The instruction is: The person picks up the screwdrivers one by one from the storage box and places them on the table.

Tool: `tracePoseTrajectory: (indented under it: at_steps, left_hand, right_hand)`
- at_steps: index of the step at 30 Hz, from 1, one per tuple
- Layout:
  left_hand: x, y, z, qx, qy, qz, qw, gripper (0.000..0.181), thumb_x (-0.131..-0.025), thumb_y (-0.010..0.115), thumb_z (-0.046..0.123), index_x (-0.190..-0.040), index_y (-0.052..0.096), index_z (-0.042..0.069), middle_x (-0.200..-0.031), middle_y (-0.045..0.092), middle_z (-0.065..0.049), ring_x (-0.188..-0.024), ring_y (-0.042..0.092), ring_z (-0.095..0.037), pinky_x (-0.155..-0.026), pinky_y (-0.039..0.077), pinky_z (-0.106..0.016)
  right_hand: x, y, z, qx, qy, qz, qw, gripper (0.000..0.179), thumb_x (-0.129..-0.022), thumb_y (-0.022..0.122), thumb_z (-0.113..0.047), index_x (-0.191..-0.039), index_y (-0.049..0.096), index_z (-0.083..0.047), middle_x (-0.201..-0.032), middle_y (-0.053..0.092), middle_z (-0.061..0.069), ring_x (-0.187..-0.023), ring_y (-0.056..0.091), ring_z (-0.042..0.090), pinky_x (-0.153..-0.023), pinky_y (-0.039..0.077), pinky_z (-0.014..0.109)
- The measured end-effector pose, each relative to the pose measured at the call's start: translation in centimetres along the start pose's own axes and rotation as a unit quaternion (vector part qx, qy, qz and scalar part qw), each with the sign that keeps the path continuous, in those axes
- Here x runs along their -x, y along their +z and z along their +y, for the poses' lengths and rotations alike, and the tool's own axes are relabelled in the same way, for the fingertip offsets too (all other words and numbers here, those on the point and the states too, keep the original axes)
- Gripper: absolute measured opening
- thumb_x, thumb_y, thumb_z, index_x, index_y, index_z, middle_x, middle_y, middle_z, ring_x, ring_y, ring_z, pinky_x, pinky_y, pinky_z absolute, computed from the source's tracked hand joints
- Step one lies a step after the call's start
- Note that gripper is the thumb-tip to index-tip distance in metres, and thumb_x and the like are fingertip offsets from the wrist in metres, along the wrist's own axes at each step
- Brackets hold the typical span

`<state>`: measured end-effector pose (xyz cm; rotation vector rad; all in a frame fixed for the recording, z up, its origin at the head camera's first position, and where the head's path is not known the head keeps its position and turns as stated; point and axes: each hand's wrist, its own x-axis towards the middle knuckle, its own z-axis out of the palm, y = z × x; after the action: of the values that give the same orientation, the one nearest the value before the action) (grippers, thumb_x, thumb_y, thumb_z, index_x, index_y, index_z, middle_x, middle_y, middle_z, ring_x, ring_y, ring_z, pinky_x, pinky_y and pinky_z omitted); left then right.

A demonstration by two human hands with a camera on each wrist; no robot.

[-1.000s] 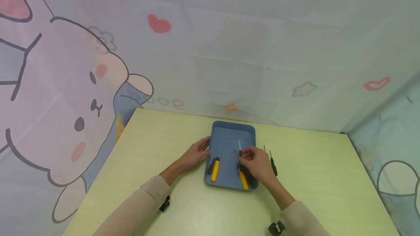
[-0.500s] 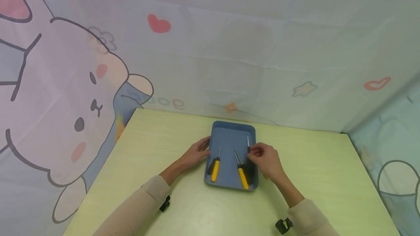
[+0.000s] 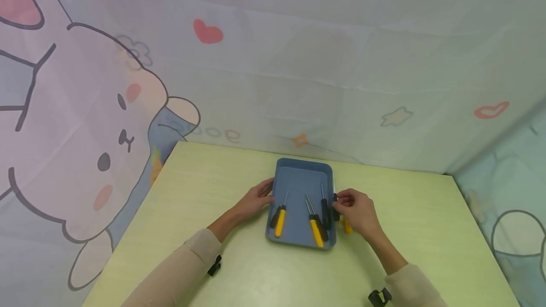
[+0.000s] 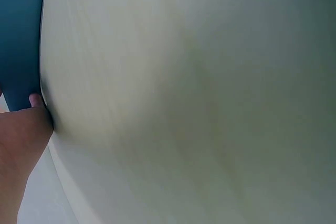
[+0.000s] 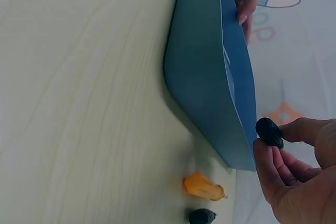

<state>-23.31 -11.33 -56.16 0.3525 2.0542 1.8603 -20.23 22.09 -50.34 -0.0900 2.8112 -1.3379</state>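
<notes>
A blue tray lies on the table with yellow-handled and black-handled screwdrivers in it. My left hand holds its left wall, thumb at the rim and fingers outside. Just past the right rim, my right hand pinches a black-handled screwdriver, its shaft pointing away. The right wrist view shows that black handle between thumb and fingers, above the table. In the tray, a black screwdriver lies nearest the right wall. A yellow and a black one overlap beside it; another such pair lies at left.
On the table right of the tray lie a yellow handle, partly behind my right hand, and a black handle. A printed cloth hangs behind the table. Black straps sit at both wrists.
My right hand has moved rightward from over the tray to just outside its right rim, carrying the black-handled screwdriver. The left hand and tray have stayed in place.
</notes>
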Motion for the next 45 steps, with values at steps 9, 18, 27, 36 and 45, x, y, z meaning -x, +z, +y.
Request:
tracePoseTrajectory:
  at_steps: [9, 18, 27, 36, 45]
  left_hand:
    - [0.0, 0.0, 0.1, 0.003, -0.005, 0.008, 1.0000, 0.071, -0.105, 0.055, 0.001, -0.168, 0.023, 0.001, -0.173, 0.026, -0.016, -0.160, 0.025, -0.031, -0.127, 0.028, -0.047]
    - [0.0, 0.2, 0.0, 0.004, 0.003, 0.005, 1.0000, 0.070, -0.105, 0.054, 0.000, -0.167, 0.023, -0.001, -0.173, 0.025, -0.019, -0.160, 0.023, -0.035, -0.127, 0.028, -0.052]
    - [-0.1, 0.1, -0.1, 0.008, 0.003, 0.002, 1.0000, 0.069, -0.106, 0.053, -0.001, -0.167, 0.022, -0.001, -0.173, 0.025, -0.019, -0.160, 0.023, -0.034, -0.127, 0.028, -0.049]
    - [-0.1, 0.0, 0.0, 0.008, 0.003, -0.009, 0.9999, 0.070, -0.106, 0.053, -0.001, -0.167, 0.021, -0.002, -0.174, 0.022, -0.020, -0.161, 0.020, -0.035, -0.128, 0.026, -0.051]
    - [-0.2, 0.0, -0.2, 0.005, 0.004, -0.010, 0.9999, 0.069, -0.106, 0.053, 0.000, -0.167, 0.020, -0.002, -0.173, 0.022, -0.020, -0.161, 0.020, -0.035, -0.128, 0.026, -0.051]
  right_hand:
    - [0.1, -1.2, 1.2, 0.007, -0.006, 0.007, 0.9999, 0.025, -0.094, 0.077, -0.013, -0.113, 0.074, 0.002, -0.098, 0.075, 0.011, -0.088, 0.071, 0.023, -0.076, 0.058, 0.026]
    - [-0.4, -2.5, 2.5, 0.018, 0.002, 0.011, 0.9998, 0.025, -0.095, 0.076, -0.013, -0.115, 0.073, 0.002, -0.099, 0.075, 0.009, -0.090, 0.070, 0.024, -0.074, 0.057, 0.024]
    - [-0.4, -3.3, 3.1, 0.008, 0.013, 0.011, 0.9998, 0.027, -0.096, 0.074, -0.012, -0.117, 0.071, 0.004, -0.102, 0.073, 0.013, -0.090, 0.071, 0.024, -0.073, 0.057, 0.021]
    - [-0.5, -3.3, 3.8, 0.019, 0.020, 0.019, 0.9994, 0.025, -0.096, 0.074, -0.012, -0.115, 0.071, 0.004, -0.100, 0.073, 0.012, -0.088, 0.070, 0.023, -0.073, 0.056, 0.022]
    - [-0.5, -3.4, 4.8, 0.027, 0.025, 0.022, 0.9991, 0.026, -0.096, 0.075, -0.013, -0.116, 0.071, 0.004, -0.100, 0.074, 0.012, -0.090, 0.070, 0.025, -0.073, 0.056, 0.024]
